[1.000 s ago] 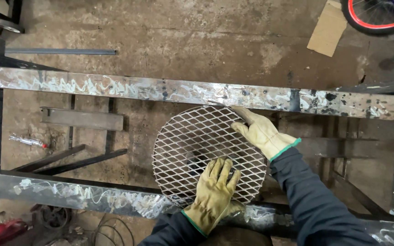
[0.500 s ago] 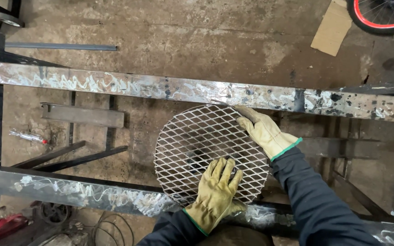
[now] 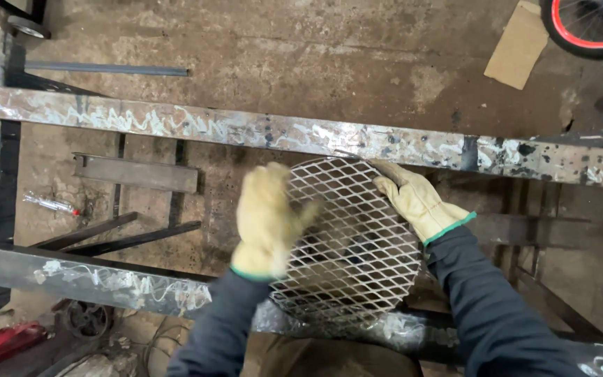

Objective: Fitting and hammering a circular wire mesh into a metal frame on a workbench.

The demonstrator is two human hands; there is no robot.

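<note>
Frame rails, steel, scorched and scratched: two counted, upper rail (image 3: 301,136) and lower rail (image 3: 92,283), running across the view over a concrete floor (image 3: 301,49).

Mesh disc (image 3: 354,241), expanded metal, round: one counted. Rested tilted between the two rails, upper edge against the upper rail, lower edge on the lower rail. Judged at risk of dropping through the gap to the floor, held at one edge only; cut strand ends judged liable to snag a glove.

Gloved hands: two counted. Right hand (image 3: 417,202) closed on the disc's upper right rim. Left hand (image 3: 266,220) blurred over the disc's left edge, fingers spread, nothing seen in its grasp; contact with the mesh could not be told.

Loose flat bar (image 3: 137,172): one. Cardboard scrap (image 3: 518,45): one. Red-rimmed wheel (image 3: 591,28): one, partly in view.
</note>
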